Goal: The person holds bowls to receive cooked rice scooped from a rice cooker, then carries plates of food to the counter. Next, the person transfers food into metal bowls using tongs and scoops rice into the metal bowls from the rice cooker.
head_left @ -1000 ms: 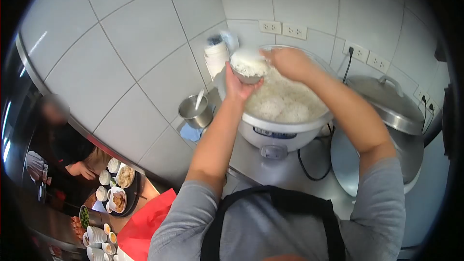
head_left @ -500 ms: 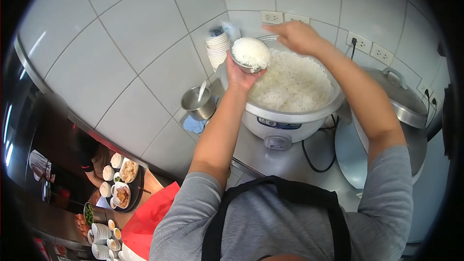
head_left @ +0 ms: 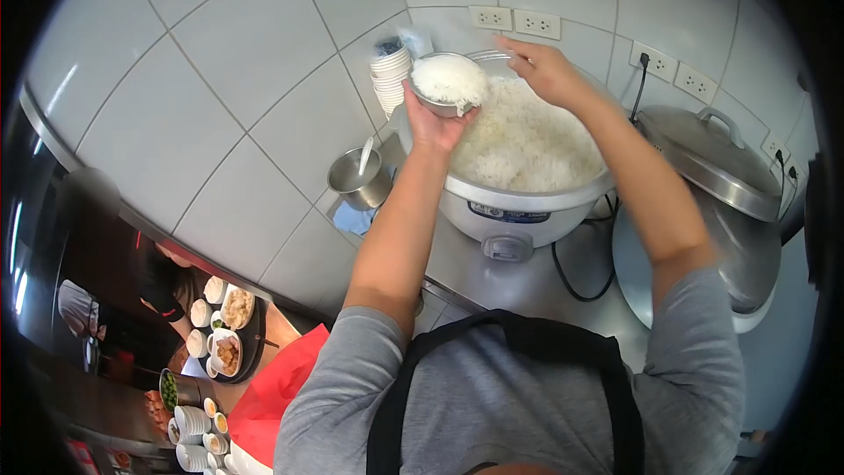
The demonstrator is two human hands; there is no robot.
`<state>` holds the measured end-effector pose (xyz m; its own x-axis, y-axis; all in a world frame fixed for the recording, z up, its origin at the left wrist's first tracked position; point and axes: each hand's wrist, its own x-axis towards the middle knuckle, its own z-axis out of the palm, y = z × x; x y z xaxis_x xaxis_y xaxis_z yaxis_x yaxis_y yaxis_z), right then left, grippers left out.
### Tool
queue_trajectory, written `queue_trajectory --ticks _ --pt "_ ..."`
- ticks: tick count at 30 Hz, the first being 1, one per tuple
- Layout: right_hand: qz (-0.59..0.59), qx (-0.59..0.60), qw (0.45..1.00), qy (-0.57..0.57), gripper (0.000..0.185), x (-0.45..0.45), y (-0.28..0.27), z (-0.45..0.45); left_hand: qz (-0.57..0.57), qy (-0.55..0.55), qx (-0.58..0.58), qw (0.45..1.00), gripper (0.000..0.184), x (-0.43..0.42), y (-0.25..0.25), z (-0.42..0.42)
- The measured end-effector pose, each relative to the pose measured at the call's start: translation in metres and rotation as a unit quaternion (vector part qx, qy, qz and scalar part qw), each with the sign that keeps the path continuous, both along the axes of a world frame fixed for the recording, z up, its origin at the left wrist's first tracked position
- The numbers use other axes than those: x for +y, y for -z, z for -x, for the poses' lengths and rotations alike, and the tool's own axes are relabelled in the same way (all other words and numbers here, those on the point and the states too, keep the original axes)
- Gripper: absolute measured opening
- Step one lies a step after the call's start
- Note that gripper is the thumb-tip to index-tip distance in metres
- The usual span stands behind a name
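Note:
My left hand (head_left: 435, 129) is closed around the underside of a metal bowl (head_left: 440, 108), holding it tilted above the left rim of the rice cooker. White cooked rice (head_left: 451, 79) is heaped above the bowl's edge, and a few grains hang at its lower right. To the right and slightly higher, my right hand (head_left: 545, 72) hovers over the cooker's far side. Its index finger stretches left while the other fingers curl; whatever they may hold is blurred against the pale tiles. Below both hands stands the large rice cooker (head_left: 498, 218), full of loose rice (head_left: 532, 145).
A metal pot (head_left: 362, 189) with a white-handled utensil and a blue cloth (head_left: 353, 219) sit left of the cooker. Stacked cups (head_left: 391, 84) stand behind. A lidded second cooker (head_left: 716, 158) is at right, with cords nearby. Lower left, a co-worker's arm (head_left: 180, 324) is beside a food tray (head_left: 255, 343).
My right hand has shifted slightly right and down over the cooker. My left hand still holds the heaped bowl, now a little further left in view. The camera view has moved slightly.

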<state>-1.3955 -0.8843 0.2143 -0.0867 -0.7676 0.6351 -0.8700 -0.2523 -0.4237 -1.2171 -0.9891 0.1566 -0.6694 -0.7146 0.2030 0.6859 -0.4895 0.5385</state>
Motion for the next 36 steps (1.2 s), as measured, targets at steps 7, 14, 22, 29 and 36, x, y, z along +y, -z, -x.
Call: queue_trajectory --ticks 7,14,22,29,36 --pt "-0.188 -0.493 0.847 -0.059 0.043 0.025 0.031 -0.082 0.040 -0.100 -0.021 0.994 0.062 -0.008 0.008 0.008" --pt "-0.250 -0.270 0.929 0.027 0.039 0.026 0.003 -0.100 0.131 -0.242 -0.032 0.961 0.053 -0.003 0.014 0.017" --pt "-0.159 0.066 0.984 0.033 0.047 0.010 0.004 -0.071 0.006 -0.050 -0.056 0.997 0.054 -0.005 0.009 -0.001" --pt "0.009 0.363 0.931 0.038 0.063 0.044 -0.011 -0.053 -0.099 0.067 -0.033 0.992 0.060 -0.021 0.016 0.006" --pt "0.054 0.346 0.932 0.095 0.060 0.026 0.003 -0.026 -0.103 0.096 -0.076 0.987 0.070 -0.008 0.008 0.000"
